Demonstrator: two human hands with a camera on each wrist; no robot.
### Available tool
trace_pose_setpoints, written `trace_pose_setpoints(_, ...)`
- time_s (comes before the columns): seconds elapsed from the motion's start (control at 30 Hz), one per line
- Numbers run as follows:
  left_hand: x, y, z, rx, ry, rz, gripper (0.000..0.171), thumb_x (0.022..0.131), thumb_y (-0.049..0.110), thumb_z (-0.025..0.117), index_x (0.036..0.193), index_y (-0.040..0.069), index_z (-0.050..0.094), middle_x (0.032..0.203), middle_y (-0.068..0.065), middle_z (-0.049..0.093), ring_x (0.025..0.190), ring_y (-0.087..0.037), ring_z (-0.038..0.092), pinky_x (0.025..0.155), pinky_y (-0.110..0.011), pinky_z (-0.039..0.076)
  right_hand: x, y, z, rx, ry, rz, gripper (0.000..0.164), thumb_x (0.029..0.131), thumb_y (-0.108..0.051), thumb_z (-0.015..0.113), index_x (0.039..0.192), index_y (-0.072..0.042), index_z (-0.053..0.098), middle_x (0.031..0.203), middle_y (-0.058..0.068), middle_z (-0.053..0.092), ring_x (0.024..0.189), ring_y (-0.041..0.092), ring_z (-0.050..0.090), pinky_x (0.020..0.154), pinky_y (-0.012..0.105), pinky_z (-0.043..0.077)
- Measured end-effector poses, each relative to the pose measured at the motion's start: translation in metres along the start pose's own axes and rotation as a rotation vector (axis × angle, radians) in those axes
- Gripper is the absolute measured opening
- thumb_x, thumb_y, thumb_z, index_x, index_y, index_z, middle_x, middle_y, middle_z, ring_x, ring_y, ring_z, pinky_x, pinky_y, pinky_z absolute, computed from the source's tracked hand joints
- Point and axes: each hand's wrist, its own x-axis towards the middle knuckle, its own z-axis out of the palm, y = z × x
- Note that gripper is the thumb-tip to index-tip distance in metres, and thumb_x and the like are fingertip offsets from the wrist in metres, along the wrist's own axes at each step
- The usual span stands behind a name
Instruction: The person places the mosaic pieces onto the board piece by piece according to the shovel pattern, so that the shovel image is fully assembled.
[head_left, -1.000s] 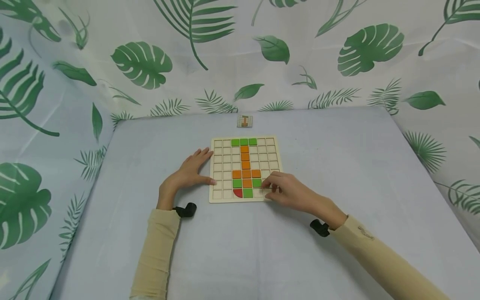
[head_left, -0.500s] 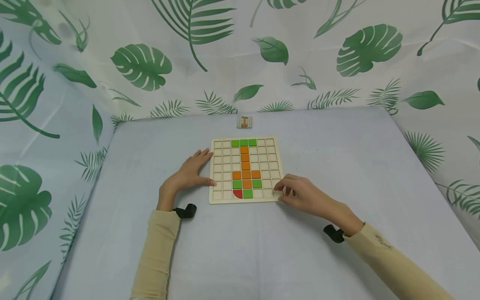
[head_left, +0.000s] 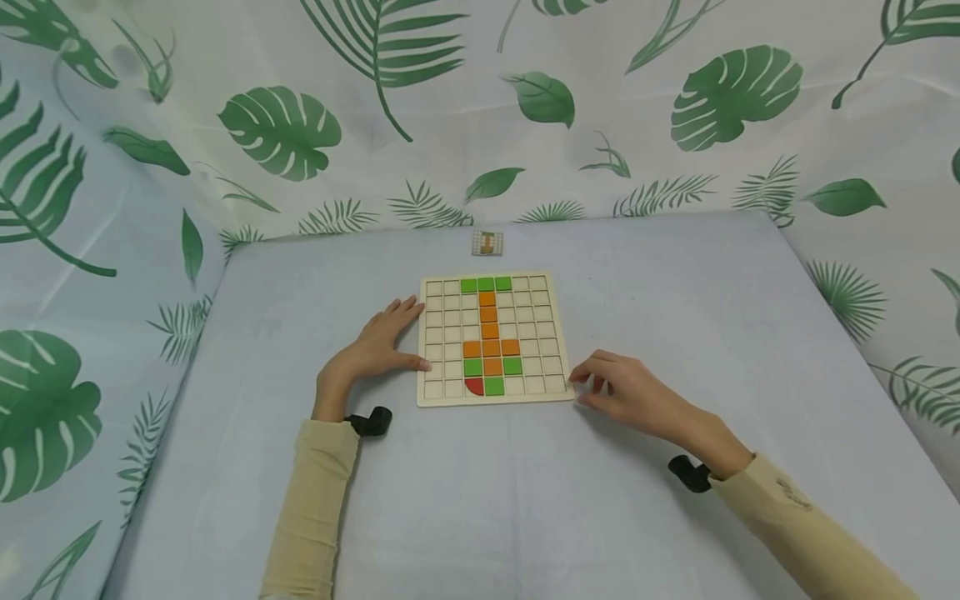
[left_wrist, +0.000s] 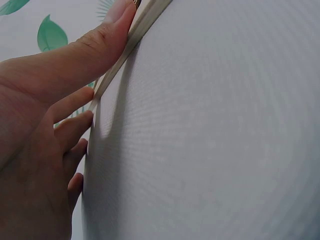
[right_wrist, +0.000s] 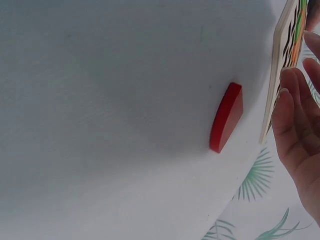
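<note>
A cream grid board [head_left: 537,331] lies flat on the table. Several orange tiles [head_left: 491,348] form a column and crossbar on it. Green tiles [head_left: 486,284] sit at its top and lower part, and a red quarter-circle piece [head_left: 475,386] lies lower left. My left hand [head_left: 373,346] rests beside the board's left edge, fingers spread, with fingertips and thumb touching it. By the lower right corner is my right hand [head_left: 628,396], fingers loosely bent, holding nothing visible. In the right wrist view, a loose red curved-edge piece [right_wrist: 227,120] lies on the table near this hand; the head view hides it.
A small pattern card [head_left: 487,242] lies behind the board. The pale cloth-covered table [head_left: 465,500] extends around it. A leaf-print curtain [head_left: 420,100] stands along the back and sides. Each wrist carries a black camera, such as the right one [head_left: 688,473].
My right hand has moved rightward from the lower part of the board to its right corner, uncovering the grid cells there. My left hand has stayed in place.
</note>
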Motion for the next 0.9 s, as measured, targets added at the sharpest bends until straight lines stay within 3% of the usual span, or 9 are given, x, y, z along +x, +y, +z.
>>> trace_pose_setpoints(0.5,-0.001,0.001,0.0,-0.002,0.004,0.013,0.106,0.085,0.039,0.083,0.165,0.009,0.021,0.174,-0.011,0.009,0.161,-0.035,-0.001,0.13,-0.054,0.002,-0.02,0.015,-0.009,-0.032,0.052,0.042,0.024,0.084,0.003,0.08,0.106,-0.003,0.074,0.098,0.003,0.07,0.074,0.006,0.053,0.062,0.022,0.049)
trace_pose_setpoints(0.9,-0.002,0.002,-0.001,-0.003,0.0,0.006,0.106,0.085,0.039,0.083,0.165,0.009,0.02,0.174,-0.011,0.009,0.161,-0.034,-0.001,0.13,-0.054,0.001,-0.031,0.024,-0.011,-0.034,0.035,0.098,0.023,0.084,-0.009,0.084,0.104,-0.005,0.074,0.093,0.0,0.067,0.075,0.005,0.053,0.062,0.022,0.048)
